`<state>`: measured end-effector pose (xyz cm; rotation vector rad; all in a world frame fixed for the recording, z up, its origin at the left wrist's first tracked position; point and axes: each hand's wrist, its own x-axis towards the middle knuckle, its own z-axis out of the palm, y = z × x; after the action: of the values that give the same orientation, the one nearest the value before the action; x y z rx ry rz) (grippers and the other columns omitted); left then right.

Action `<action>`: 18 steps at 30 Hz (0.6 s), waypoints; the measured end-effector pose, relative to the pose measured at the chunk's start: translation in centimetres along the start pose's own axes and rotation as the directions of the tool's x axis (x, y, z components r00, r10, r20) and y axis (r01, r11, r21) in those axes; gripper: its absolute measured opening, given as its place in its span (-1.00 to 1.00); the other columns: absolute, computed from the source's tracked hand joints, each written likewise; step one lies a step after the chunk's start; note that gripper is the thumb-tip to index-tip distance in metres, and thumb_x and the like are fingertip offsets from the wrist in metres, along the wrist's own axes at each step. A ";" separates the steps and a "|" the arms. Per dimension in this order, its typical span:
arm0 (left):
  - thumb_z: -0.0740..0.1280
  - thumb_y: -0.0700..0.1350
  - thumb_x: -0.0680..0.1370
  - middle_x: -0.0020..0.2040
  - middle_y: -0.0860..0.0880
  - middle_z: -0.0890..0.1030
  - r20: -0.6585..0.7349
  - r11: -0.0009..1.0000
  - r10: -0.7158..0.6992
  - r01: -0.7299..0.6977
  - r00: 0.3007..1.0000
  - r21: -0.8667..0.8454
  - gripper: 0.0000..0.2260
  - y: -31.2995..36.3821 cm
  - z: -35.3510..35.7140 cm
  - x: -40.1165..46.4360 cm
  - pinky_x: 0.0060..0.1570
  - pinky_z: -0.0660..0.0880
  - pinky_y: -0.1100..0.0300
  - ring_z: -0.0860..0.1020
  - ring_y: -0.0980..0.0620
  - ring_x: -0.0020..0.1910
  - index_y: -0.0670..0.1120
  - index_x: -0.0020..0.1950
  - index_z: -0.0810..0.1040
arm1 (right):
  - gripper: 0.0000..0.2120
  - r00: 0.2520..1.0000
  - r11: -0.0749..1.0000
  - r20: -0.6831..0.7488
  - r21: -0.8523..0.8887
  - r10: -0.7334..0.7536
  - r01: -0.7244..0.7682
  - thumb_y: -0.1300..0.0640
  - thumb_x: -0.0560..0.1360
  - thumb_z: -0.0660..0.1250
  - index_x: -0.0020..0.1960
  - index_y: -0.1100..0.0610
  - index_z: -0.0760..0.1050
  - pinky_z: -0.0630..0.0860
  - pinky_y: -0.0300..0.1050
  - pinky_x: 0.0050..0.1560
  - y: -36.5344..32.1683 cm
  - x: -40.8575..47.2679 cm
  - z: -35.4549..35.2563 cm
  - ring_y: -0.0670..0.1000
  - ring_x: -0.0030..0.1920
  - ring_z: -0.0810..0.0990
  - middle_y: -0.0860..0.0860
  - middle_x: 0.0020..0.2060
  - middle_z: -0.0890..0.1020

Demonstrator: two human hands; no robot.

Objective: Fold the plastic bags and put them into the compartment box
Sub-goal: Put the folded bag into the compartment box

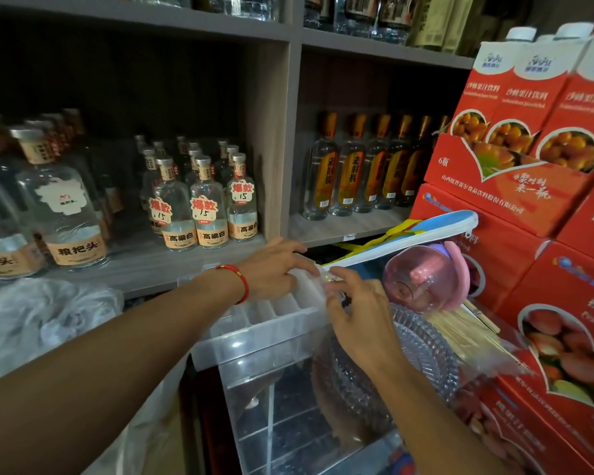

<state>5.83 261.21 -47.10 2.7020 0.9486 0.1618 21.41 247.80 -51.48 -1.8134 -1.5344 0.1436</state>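
A clear plastic compartment box (254, 341) with several narrow slots stands on a transparent case in the middle. Both hands meet at its far right corner. My left hand (275, 269), a red string on its wrist, has its fingers curled over a folded translucent plastic bag (311, 286) at the last slots. My right hand (354, 303) pinches the same bag from the right side. A heap of loose clear plastic bags (45, 317) lies at the left on the shelf edge.
Shelves behind hold rows of liquor bottles (199, 204). Red juice cartons (515, 173) are stacked at the right. A pink clear bowl (422, 275), a glass dish (419, 358), a bundle of skewers (467, 334) and a blue-and-white flat item (426, 231) crowd the box's right side.
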 end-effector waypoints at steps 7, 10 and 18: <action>0.30 -0.35 0.53 0.43 0.03 0.46 -0.236 0.991 -0.119 0.101 0.965 -0.088 -0.51 -1.1 -3.0 -10.8 0.36 0.09 0.23 0.28 0.01 0.46 0.08 0.36 0.58 | -0.83 0.999 0.978 -0.045 0.208 0.029 -0.019 0.25 0.56 0.39 0.06 0.05 0.68 0.52 -0.20 -0.04 -4.1 -2.3 -0.4 -0.17 -0.13 0.62 -0.11 -0.12 0.72; 0.33 -0.38 0.48 0.32 0.00 0.57 -0.362 0.978 -0.210 0.192 0.908 -0.084 -0.55 -1.1 -4.3 -18.5 0.34 0.21 0.25 0.41 -0.03 0.38 0.00 0.28 0.64 | -0.86 0.992 0.956 0.120 0.294 -0.047 0.010 0.20 0.58 0.40 -0.01 0.00 0.68 0.57 -0.22 -0.08 -9.1 -4.9 1.6 -0.17 -0.14 0.64 -0.12 -0.15 0.72; 0.40 -0.34 0.46 0.16 0.00 0.66 -0.505 0.939 -0.307 0.343 0.807 -0.024 -0.67 -0.2 -1.3 -33.9 0.30 0.35 0.22 0.54 -0.07 0.24 -0.06 0.16 0.69 | -0.61 0.816 0.983 0.573 -0.090 -0.081 0.161 -0.12 0.54 0.43 0.29 0.00 0.51 0.52 -0.03 0.05 -19.2 -10.3 7.3 0.12 0.20 0.62 -0.01 0.17 0.61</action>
<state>-20.89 240.38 -46.46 2.5419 1.5742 0.8080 -0.73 242.08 -49.10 -1.8655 -2.1136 0.5781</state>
